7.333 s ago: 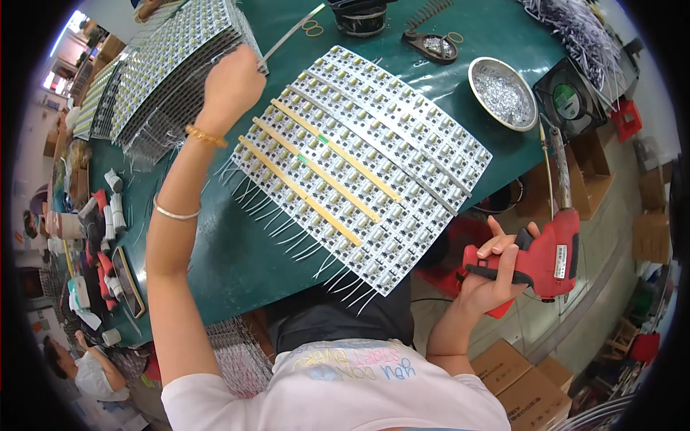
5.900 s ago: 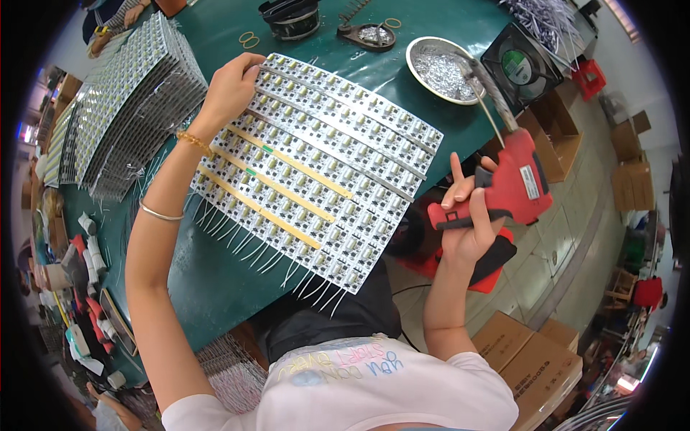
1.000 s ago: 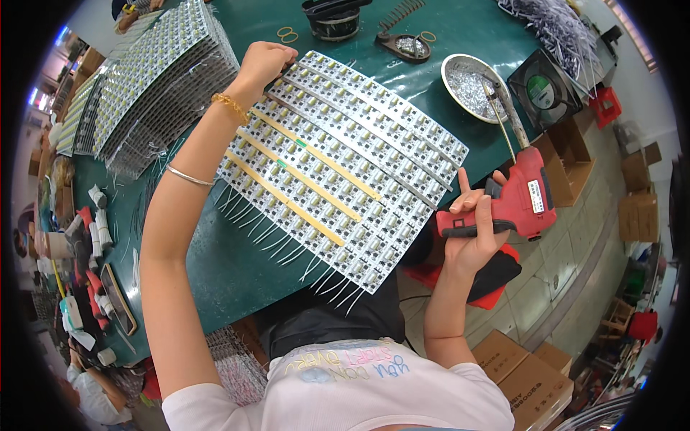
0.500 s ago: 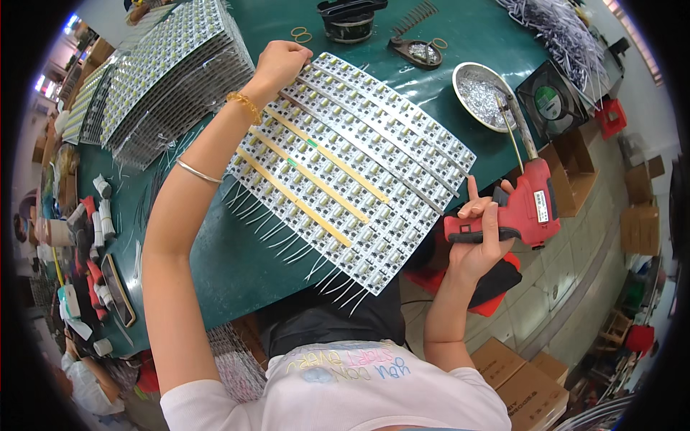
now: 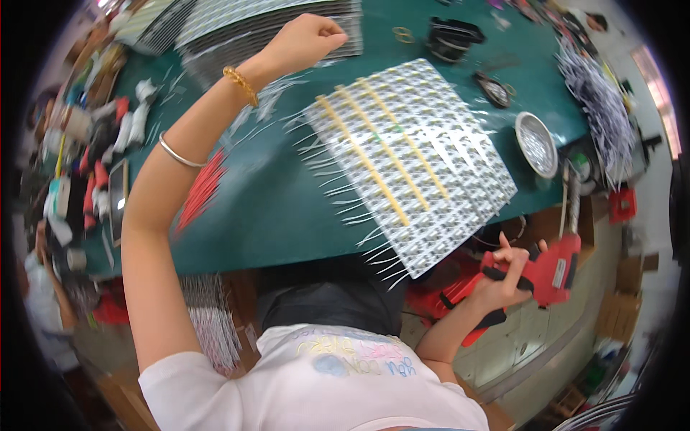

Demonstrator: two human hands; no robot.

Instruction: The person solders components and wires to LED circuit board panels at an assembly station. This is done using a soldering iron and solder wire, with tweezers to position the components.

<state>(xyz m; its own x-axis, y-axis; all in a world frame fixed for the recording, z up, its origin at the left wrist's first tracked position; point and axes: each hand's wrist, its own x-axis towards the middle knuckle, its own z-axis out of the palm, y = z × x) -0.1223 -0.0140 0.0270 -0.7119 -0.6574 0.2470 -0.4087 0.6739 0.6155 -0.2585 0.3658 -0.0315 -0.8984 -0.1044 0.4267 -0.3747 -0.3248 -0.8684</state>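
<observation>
A white sheet of joined LED boards [image 5: 467, 154] lies tilted on the green table, with yellow strips [image 5: 363, 159] across it and short white wires along its lower left edge. My left hand [image 5: 305, 44] hovers in front of the board stack, apart from the sheet. Its fingers are curled, and anything inside them is hidden. At the right, beyond the table edge, my right hand [image 5: 499, 287] grips a red soldering gun [image 5: 557, 273] by its handle. The gun's long metal front points up beside the bowl. Under my left forearm lies a bunch of red wires [image 5: 203, 190].
Stacked boards [image 5: 269, 39] stand at the back left. A metal bowl [image 5: 550, 169], a black container [image 5: 454, 39] and a small iron stand [image 5: 492, 90] sit at the back right. White wires [image 5: 596, 108] are heaped at the far right. A phone [image 5: 118, 205] lies at the left edge.
My left hand has let go of the sheet's upper corner and moved toward the stack. The view has shifted, bringing the red wires into sight. My right hand keeps hold of the soldering gun.
</observation>
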